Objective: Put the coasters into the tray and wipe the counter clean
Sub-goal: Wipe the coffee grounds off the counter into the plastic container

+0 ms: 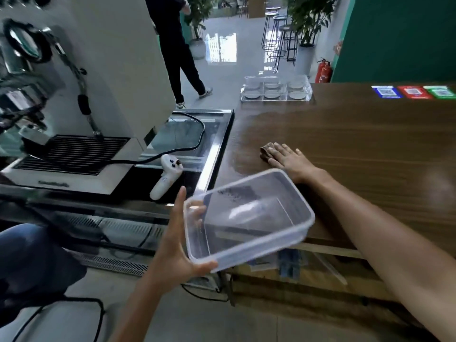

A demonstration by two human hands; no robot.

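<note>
A clear compartmented tray (310, 93) stands at the far left corner of the brown wooden counter (357, 144), with round grey coasters (272, 95) in its cells. My right hand (288, 156) lies flat, fingers straight, pressing a small brown cloth (266, 152) on the counter near its left edge. A damp sheen shows on the wood around the cloth. My left hand (177, 245) grips the near corner of a clear, empty plastic container (249, 218), held tilted in the air at the counter's front left edge.
A white coffee machine (103, 95) with a black drip grate stands left on a steel bench. A white handheld controller (166, 177) lies beside its black cable. Coloured QR placards (414, 92) sit at the counter's far right. A person walks on the floor beyond.
</note>
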